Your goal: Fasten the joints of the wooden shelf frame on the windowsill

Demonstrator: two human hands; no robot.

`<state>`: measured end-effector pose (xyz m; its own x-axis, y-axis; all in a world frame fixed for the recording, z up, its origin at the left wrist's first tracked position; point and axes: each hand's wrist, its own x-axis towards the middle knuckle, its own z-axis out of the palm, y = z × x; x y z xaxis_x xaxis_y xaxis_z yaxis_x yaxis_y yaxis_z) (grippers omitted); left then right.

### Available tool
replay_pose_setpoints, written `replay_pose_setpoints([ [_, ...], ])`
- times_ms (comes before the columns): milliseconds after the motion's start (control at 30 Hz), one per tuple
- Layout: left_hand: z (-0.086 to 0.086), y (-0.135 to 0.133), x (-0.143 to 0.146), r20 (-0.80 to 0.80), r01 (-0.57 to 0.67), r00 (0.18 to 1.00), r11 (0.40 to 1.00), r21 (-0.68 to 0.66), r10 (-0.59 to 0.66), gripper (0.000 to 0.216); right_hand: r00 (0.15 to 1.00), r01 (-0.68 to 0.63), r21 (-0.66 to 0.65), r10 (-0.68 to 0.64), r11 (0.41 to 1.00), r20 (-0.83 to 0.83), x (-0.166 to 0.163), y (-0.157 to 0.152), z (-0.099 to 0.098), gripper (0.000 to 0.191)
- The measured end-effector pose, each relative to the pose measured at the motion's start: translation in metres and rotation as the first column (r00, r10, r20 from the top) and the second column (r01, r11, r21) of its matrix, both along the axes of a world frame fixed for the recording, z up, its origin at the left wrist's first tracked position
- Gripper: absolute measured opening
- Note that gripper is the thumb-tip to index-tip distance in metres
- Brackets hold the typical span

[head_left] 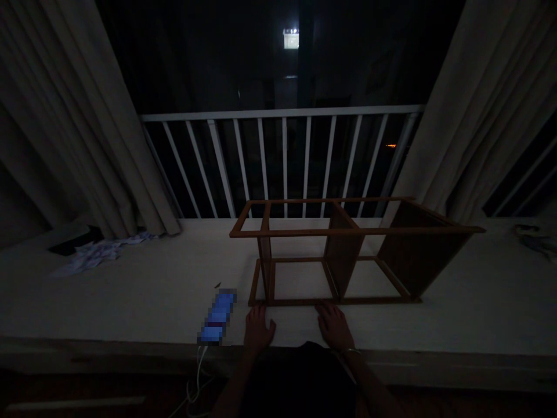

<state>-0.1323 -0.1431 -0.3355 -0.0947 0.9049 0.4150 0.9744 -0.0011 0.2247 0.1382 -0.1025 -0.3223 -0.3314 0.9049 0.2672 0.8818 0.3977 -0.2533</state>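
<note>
A brown wooden shelf unit (348,267) lies on its side on the pale window ledge (165,313), its open frame towards me. My left hand (259,329) lies palm down on the ledge, thumb apart, with its fingertips at the left part of the shelf's near bottom rail. Farther right, my right hand (335,326) rests flat near the middle of that same rail, fingers stretched out. Neither hand is wrapped round the wood. In the dim light I cannot tell how firmly the fingertips touch it.
Left of my hands is a phone (217,316) with a blurred screen and a white cable (199,371) hanging down. Crumpled papers (96,255) lie by the left curtain (108,145). White railing (285,157) stands behind the shelf unit; another curtain (461,116) hangs right.
</note>
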Motion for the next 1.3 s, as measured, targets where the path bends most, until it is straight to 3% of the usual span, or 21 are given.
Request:
replay_pose_setpoints([
  [667,-0.003,0.000,-0.004,0.082,0.065,0.995,0.998,-0.017,-0.064,0.050,1.000,-0.006,0.039,0.006,0.999,-0.013,0.004,0.004,-0.008,0.040],
  [833,-0.003,0.002,-0.014,0.207,0.158,0.967,0.987,-0.021,-0.151,0.053,1.000,-0.011,0.046,0.012,0.999,-0.016,0.003,0.003,-0.007,0.039],
  [967,0.015,0.011,-0.037,0.436,0.250,0.869,0.968,0.023,-0.235,0.035,1.000,-0.018,0.046,0.019,0.999,-0.013,0.004,0.003,-0.007,0.040],
  [1100,0.045,0.024,-0.084,0.581,0.007,0.809,0.991,0.136,-0.086,0.023,1.000,-0.022,0.041,0.023,0.999,-0.014,0.004,0.005,-0.010,0.040],
  [1200,0.061,0.031,-0.130,0.616,-0.193,0.785,0.970,0.148,0.062,0.019,1.000,-0.017,0.051,0.018,0.999,-0.019,0.004,0.007,-0.012,0.040],
  [1300,0.067,0.036,-0.172,0.587,-0.236,0.802,0.963,0.134,0.115,0.020,1.000,-0.018,0.052,0.019,0.999,-0.021,0.004,0.009,-0.013,0.041],
])
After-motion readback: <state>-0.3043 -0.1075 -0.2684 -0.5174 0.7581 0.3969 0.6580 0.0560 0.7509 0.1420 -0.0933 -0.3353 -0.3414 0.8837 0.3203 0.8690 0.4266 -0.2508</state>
